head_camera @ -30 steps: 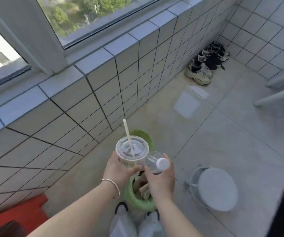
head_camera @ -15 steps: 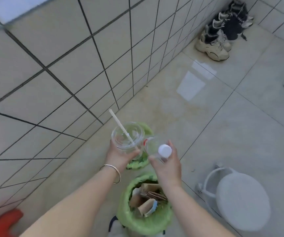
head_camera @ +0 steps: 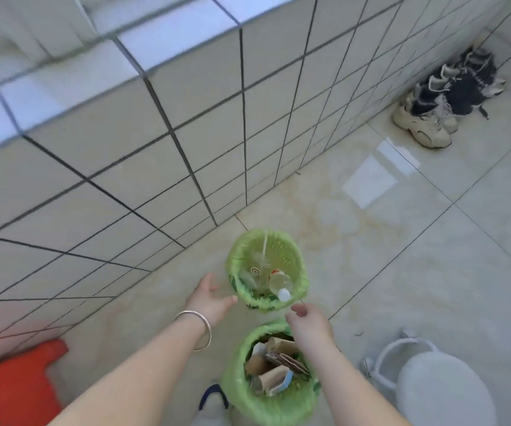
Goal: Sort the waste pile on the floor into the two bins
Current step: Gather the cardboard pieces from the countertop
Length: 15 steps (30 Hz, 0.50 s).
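Left hand (head_camera: 209, 298) empty, fingers relaxed, right hand (head_camera: 308, 322) likewise

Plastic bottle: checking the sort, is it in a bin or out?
In: the plastic bottle lies inside the far bin.

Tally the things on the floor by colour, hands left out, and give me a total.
Green: 2, the far green-lined bin and the near green-lined bin
Red: 1, red plastic stool
White: 1, white round stool
Total: 4, not counting the blurred pile of shoes.
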Each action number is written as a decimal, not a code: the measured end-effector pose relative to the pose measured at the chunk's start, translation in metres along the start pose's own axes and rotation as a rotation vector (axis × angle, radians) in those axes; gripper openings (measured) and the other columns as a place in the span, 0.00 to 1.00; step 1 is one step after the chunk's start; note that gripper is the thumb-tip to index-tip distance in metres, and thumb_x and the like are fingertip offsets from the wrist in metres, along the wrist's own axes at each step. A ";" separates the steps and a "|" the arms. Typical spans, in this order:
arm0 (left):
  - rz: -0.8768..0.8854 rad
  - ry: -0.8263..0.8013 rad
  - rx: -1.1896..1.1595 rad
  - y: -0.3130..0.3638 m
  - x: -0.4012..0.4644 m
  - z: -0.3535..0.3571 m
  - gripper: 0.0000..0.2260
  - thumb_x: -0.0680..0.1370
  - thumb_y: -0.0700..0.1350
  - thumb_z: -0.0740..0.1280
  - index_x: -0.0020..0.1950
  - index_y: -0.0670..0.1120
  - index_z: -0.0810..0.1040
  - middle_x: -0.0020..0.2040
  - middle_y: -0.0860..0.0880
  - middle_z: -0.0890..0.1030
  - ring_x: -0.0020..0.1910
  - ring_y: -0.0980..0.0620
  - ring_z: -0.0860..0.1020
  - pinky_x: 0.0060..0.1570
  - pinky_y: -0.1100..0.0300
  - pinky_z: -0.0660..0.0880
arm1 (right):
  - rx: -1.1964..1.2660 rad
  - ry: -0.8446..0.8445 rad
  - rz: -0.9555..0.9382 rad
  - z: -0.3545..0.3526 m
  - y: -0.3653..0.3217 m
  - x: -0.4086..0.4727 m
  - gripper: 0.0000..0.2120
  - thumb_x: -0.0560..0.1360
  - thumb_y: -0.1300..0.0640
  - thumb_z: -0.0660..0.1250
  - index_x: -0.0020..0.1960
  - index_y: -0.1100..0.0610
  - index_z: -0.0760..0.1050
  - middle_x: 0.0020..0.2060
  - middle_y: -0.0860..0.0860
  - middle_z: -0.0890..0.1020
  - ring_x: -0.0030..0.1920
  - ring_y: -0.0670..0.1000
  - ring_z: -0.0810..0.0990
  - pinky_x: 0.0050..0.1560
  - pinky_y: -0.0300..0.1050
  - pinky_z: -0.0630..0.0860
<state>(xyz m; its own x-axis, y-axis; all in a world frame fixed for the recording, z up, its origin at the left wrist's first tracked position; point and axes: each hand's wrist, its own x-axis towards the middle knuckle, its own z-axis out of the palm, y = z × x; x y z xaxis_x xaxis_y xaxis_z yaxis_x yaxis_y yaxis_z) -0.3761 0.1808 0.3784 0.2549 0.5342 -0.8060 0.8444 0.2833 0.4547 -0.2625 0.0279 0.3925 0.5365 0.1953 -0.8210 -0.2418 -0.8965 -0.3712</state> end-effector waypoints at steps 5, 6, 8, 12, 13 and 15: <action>0.060 0.065 -0.096 0.022 -0.082 -0.053 0.25 0.76 0.44 0.67 0.72 0.46 0.65 0.64 0.47 0.76 0.50 0.51 0.74 0.42 0.64 0.71 | -0.010 -0.047 -0.162 -0.001 -0.057 -0.072 0.15 0.77 0.56 0.61 0.63 0.55 0.73 0.57 0.51 0.78 0.47 0.49 0.74 0.47 0.40 0.68; 0.082 0.090 -0.103 0.023 -0.099 -0.063 0.23 0.76 0.43 0.67 0.70 0.46 0.67 0.63 0.46 0.77 0.50 0.52 0.74 0.39 0.67 0.70 | -0.010 -0.068 -0.197 0.002 -0.064 -0.088 0.14 0.77 0.56 0.62 0.62 0.55 0.74 0.57 0.51 0.79 0.49 0.49 0.74 0.48 0.39 0.68; 0.095 0.149 -0.147 0.018 -0.137 -0.080 0.20 0.76 0.43 0.67 0.68 0.46 0.70 0.62 0.46 0.78 0.51 0.52 0.75 0.43 0.68 0.69 | -0.022 -0.111 -0.247 0.007 -0.073 -0.124 0.13 0.77 0.56 0.62 0.61 0.55 0.75 0.54 0.50 0.79 0.52 0.51 0.76 0.53 0.41 0.71; 0.100 0.276 -0.265 -0.011 -0.218 -0.114 0.16 0.76 0.45 0.67 0.63 0.50 0.74 0.57 0.50 0.79 0.52 0.53 0.76 0.55 0.60 0.73 | -0.057 -0.213 -0.351 0.019 -0.080 -0.204 0.08 0.75 0.56 0.63 0.53 0.52 0.75 0.52 0.51 0.81 0.55 0.53 0.79 0.57 0.47 0.74; 0.097 0.295 -0.293 -0.022 -0.239 -0.122 0.15 0.76 0.46 0.67 0.62 0.51 0.74 0.57 0.51 0.80 0.52 0.53 0.76 0.56 0.58 0.73 | -0.083 -0.235 -0.380 0.024 -0.079 -0.224 0.06 0.75 0.56 0.63 0.51 0.52 0.75 0.51 0.52 0.81 0.54 0.53 0.80 0.56 0.48 0.74; 0.102 0.347 -0.339 -0.046 -0.279 -0.137 0.14 0.75 0.46 0.67 0.61 0.51 0.75 0.54 0.52 0.80 0.52 0.53 0.77 0.53 0.60 0.73 | -0.149 -0.276 -0.447 0.035 -0.077 -0.262 0.04 0.75 0.56 0.63 0.48 0.50 0.75 0.50 0.52 0.82 0.53 0.54 0.80 0.56 0.49 0.75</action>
<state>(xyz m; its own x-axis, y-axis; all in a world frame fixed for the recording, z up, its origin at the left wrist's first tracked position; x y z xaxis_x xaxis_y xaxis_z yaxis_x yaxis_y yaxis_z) -0.5507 0.1275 0.6339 0.1080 0.7900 -0.6035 0.6076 0.4280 0.6691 -0.4129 0.0597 0.6206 0.3239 0.6497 -0.6878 0.0893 -0.7447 -0.6614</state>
